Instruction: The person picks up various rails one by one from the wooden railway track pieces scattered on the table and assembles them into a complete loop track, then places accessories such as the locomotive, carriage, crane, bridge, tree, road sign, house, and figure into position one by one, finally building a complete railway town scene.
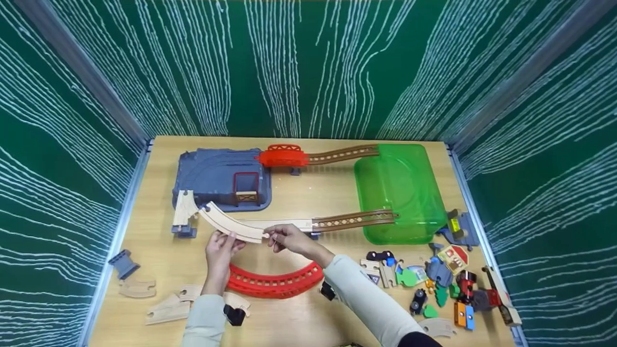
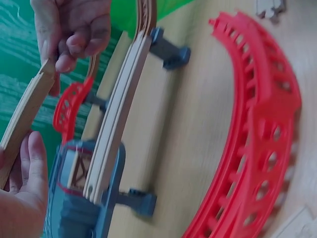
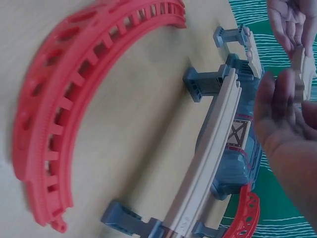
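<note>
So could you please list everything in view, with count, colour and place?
Table: 1, light wood, centre
Walls: 3, green with pale lines, left, back, right
Moulded base: 1, grey, back left
Bridge: 1, red, back middle
Box: 1, translucent green, back right
Sloping tracks: 2, brown, at the box
Straight track: 1, pale wood, middle
Short track: 1, pale wood, beside base
Curved rail: at least 1, red, front middle
Supports: at least 4, grey, left and middle
Loose tracks: several, pale wood, front left
Small toys: many, mixed colours, right
Held track: 1, pale wood, centre
Wrist devices: 2, black, front
Sleeves: 2, pale grey, front
Left hand: 1, bare, gripping held track
Right hand: 1, bare, pinching its right end
</note>
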